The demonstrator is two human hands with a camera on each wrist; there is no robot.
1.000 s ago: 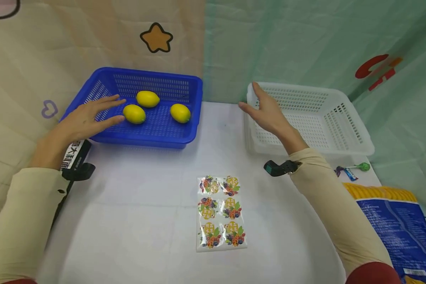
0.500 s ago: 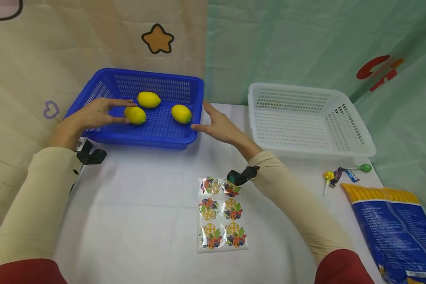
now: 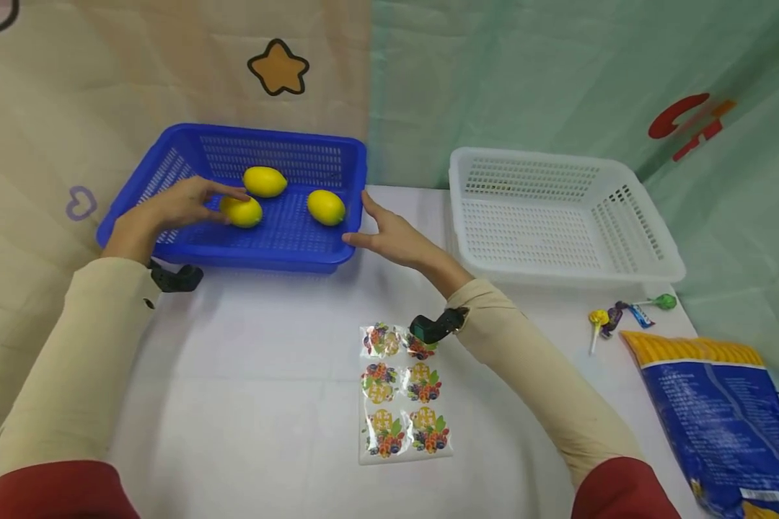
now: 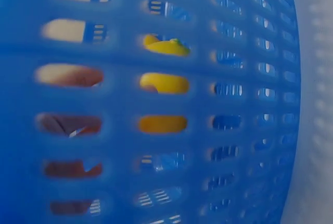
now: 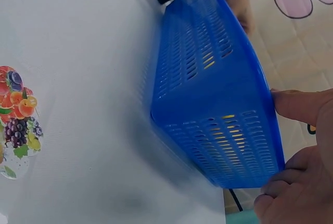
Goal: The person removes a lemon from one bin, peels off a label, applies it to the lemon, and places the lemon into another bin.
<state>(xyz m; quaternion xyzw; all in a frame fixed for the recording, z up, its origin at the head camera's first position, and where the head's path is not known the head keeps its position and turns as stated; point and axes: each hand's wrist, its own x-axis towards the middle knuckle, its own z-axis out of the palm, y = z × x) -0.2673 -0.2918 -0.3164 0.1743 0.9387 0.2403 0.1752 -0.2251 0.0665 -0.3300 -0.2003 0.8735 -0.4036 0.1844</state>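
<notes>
In the head view, a blue basket holds three yellow lemons. My left hand reaches over its left rim and pinches the left lemon between thumb and fingers. The other two, the back lemon and the right lemon, lie apart from it. Through the slots of the basket wall, the left wrist view shows parts of yellow lemon and fingers. My right hand holds the basket's right rim; in the right wrist view, the thumb meets the rim and the fingers are curled at it.
A white basket stands to the right. A sheet of fruit stickers lies mid-table. On the right are a yellow lollipop, a green lollipop, small wrapped sweets and a large blue-and-yellow bag. A curtain hangs behind.
My right hand has moved left, from the white basket to the blue basket's right rim. My left hand has moved right and closed on the left lemon.
</notes>
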